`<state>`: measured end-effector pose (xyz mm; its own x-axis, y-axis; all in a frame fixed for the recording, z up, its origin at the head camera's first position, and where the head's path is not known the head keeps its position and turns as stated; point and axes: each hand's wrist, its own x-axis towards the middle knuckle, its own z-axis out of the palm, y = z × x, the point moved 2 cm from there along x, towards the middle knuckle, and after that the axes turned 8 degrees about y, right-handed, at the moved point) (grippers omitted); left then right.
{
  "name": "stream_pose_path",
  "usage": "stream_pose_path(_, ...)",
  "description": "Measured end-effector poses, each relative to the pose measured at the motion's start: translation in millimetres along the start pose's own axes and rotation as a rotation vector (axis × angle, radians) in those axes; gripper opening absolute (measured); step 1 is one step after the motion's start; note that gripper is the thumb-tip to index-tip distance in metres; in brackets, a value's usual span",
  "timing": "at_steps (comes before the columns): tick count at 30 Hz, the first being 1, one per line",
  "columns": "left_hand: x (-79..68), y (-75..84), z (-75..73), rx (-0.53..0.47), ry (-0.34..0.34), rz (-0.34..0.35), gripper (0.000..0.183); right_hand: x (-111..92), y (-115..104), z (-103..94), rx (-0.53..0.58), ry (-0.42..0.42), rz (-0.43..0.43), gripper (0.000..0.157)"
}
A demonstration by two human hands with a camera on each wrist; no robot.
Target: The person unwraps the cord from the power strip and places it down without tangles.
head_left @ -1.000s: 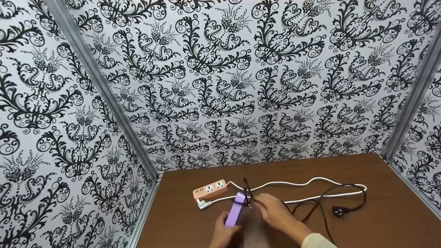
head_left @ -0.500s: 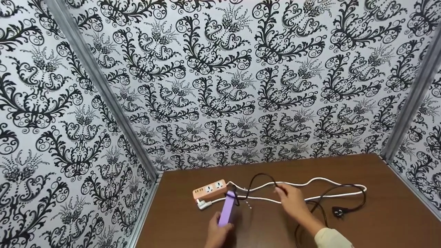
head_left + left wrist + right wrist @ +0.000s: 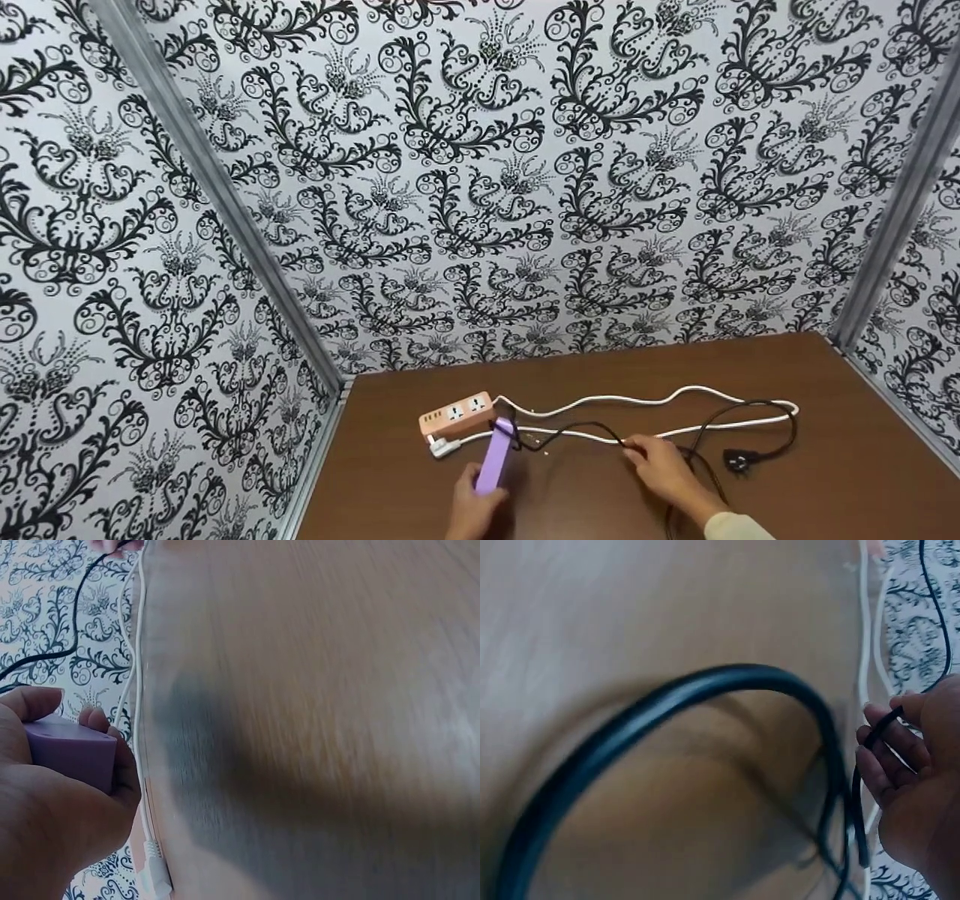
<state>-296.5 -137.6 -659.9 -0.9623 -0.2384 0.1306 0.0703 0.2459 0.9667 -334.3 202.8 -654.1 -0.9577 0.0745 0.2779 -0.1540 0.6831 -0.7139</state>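
Note:
My left hand (image 3: 474, 506) grips the lower end of a purple bar (image 3: 495, 459), which points up and away over the table. In the left wrist view, fingers and thumb wrap its block-shaped end (image 3: 71, 757). Black power cord (image 3: 577, 424) loops about the bar's far end. From there it stretches rightward to my right hand (image 3: 664, 472), which pinches it between thumb and fingers. Beyond that hand the cord trails on, with its black plug (image 3: 739, 460) lying at the right. A big bend of the cord (image 3: 727, 679) arches close to the right wrist camera.
An orange power strip (image 3: 442, 422) with white sockets lies behind the purple bar. Its white plug (image 3: 444, 446) rests in front, and its white cord (image 3: 637, 402) runs right in a long loop. Patterned walls (image 3: 480, 225) enclose the brown table (image 3: 840, 420).
My right hand has moved right, away from the bar's far end, drawing the black cord out between the hands, then lowered slightly. The bar in my left hand has shifted slightly left.

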Motion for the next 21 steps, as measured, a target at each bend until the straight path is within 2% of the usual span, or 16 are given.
stream_pose_path(4, 0.0, -1.0, 0.7, 0.002, -0.009, -0.015, 0.035, -2.1, 5.4, 1.0, -0.016, -0.029, 0.0, 0.013)
stream_pose_path(9, 0.3, 0.8, 0.6, 0.001, -0.01, -0.026, 0.034, 1.0, 0.6, -0.9, -0.02, -0.05, -0.003, 0.014)
stream_pose_path(15, 0.9, 2.1, 0.7, 0.021, 0.004, -0.029, 0.033, 3.8, -7.4, -3.2, -0.057, -0.015, -0.055, 0.014)
stream_pose_path(21, 0.9, 5.0, 0.3, -0.005, 0.008, -0.021, 0.031, 4.9, -17.1, -5.4, -0.092, 0.005, -0.106, 0.027)
